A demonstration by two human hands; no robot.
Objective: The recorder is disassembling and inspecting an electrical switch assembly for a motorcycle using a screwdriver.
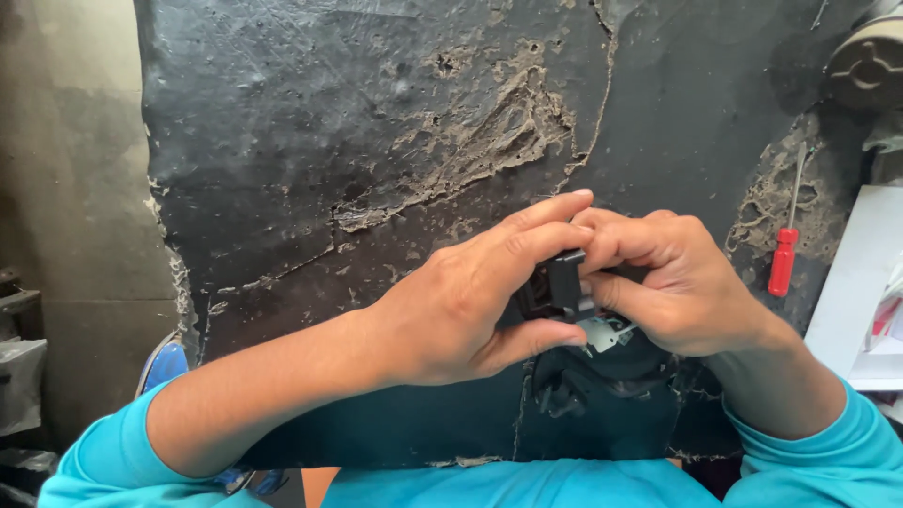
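Head view, near to far. Nearest the wearer, two turquoise sleeves [113, 461] are seen at the lower edge. Just beyond them, both hands are closed on a small black plastic part [564, 280], held above the desk [329, 188]. The left hand [451, 315] pinches the part between thumb below and fingers above; the right hand [673, 282] is curled around its other side. A pale metal piece [602, 334] shows under the part, and a darker black housing [583, 386] lies just below it. The part is judged light, rigid and small, with edges that could slip; it is best gripped by its flat outer faces, clear of the metal piece, which may bend. Right of the part, well apart, a red-handled screwdriver [784, 254] lies on the cracked black desk covering.
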